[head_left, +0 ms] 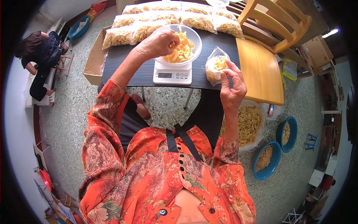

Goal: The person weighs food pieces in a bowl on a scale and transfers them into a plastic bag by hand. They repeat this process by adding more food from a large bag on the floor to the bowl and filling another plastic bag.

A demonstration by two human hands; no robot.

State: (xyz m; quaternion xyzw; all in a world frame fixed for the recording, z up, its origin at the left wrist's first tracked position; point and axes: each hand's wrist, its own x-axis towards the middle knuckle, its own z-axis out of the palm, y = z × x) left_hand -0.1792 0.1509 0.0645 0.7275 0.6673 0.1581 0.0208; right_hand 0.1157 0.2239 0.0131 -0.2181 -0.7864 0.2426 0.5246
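Observation:
My left hand (160, 44) is over a translucent plastic bowl (197, 48), its fingers closed and curled, with pieces of the yellow flakes (181, 54) showing at the fingertips. Under the bowl is a white digital kitchen scale (172, 74); its display is lit, but I cannot read it surely. To the right, a small clear plastic bag (213, 74) stands open on the dark table, partly filled with similar flakes. The thumb and fingers of my right hand (233, 84) pinch the bag's near right rim.
Filled clear bags (149, 31) line the far table edge in rows. A wooden chair (279, 26) adjoins at right. On the floor are a large sack of flakes (248, 125) and blue basins (267, 160). A cardboard box (95, 59) stands left; another person (41, 56) sits beyond.

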